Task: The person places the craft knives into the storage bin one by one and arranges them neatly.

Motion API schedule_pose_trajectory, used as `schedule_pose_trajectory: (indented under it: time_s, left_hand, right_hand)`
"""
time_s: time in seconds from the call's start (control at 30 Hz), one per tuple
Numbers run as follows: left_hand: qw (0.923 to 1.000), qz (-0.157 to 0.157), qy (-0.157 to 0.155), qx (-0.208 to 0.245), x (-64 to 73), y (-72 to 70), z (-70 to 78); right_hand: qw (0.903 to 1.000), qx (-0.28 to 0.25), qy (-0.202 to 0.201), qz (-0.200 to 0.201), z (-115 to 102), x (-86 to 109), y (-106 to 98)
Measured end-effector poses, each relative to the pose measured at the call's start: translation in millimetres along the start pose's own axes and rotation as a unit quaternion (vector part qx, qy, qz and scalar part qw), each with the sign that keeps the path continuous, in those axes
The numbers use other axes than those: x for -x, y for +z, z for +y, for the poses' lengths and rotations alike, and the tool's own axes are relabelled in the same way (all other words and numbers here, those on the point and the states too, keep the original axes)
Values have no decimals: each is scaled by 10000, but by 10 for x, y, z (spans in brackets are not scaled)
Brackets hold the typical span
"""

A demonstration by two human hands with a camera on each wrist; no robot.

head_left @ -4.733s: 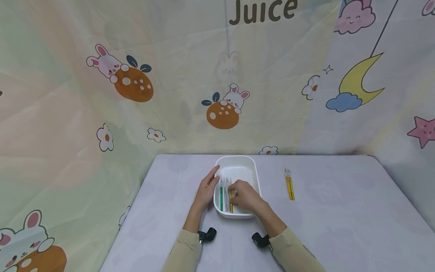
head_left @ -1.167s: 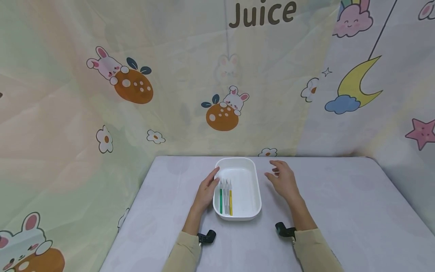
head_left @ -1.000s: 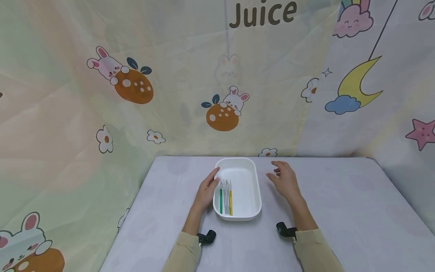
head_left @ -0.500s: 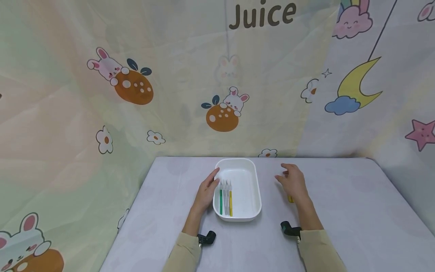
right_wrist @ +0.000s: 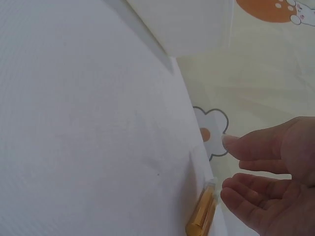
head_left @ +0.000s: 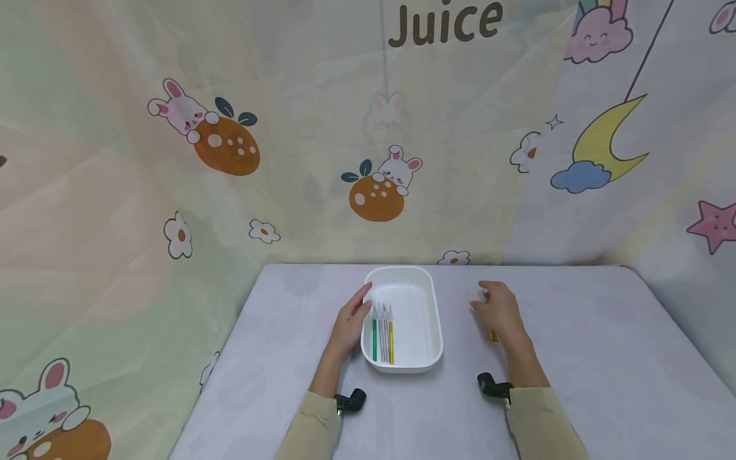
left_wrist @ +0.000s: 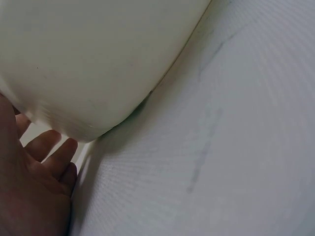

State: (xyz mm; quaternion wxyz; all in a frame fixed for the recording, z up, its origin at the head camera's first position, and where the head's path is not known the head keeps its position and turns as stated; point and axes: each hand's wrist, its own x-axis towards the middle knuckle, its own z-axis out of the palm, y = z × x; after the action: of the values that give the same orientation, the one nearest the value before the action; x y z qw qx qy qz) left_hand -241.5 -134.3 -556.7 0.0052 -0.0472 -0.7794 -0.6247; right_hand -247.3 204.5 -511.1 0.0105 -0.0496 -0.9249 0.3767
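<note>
From my remote seat I see right hand (head_left: 499, 310), fingers apart, near yellow pens (right_wrist: 201, 216) on tabletop (head_left: 604, 358), right of white tray (head_left: 402, 368). Pens look light, stiff, slick; I'd pinch mid-barrel, off pale tips. Left hand (head_left: 347, 322), fingers spread, touches tray's side.

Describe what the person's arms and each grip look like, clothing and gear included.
The left sleeve and right sleeve are plain beige and long, ending near the wrists. A small, black, angular device sits at each wrist, left device and right device, jutting inward. The left grip and right grip are bare hands, ungloved.
</note>
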Motion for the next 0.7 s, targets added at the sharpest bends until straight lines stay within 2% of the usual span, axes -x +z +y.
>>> schedule_pose_trajectory:
  time_s: [0.7]
  left_hand:
    - [10000, 25, -4, -29, -11, 10, -8]
  right_hand:
    - [9992, 374, 4, -124, 7, 15, 45]
